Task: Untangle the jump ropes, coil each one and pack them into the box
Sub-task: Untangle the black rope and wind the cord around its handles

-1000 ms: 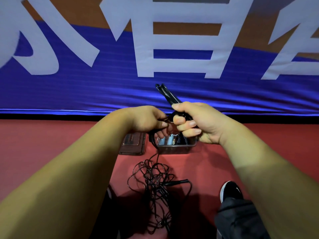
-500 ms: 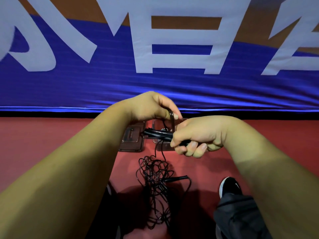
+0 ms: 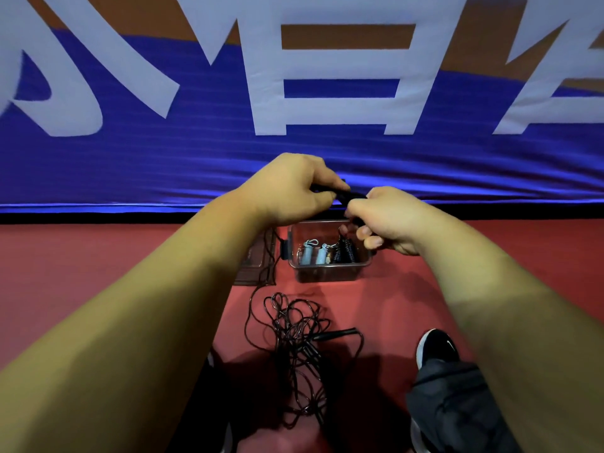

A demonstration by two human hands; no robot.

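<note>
Coiled ropes (image 3: 328, 253) lie in the box (image 3: 327, 274), left hand (image 3: 291, 188) and right hand (image 3: 389, 217) both grip black handles (image 3: 347, 194) above it, and a tangle (image 3: 294, 341) in front remains undone.

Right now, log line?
left hand, right hand: hold black jump-rope handles | clear plastic box: coiled ropes inside | tangled black rope: floor

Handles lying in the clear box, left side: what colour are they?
Head view: pale blue handles, beside a black coiled rope in the box.
</note>
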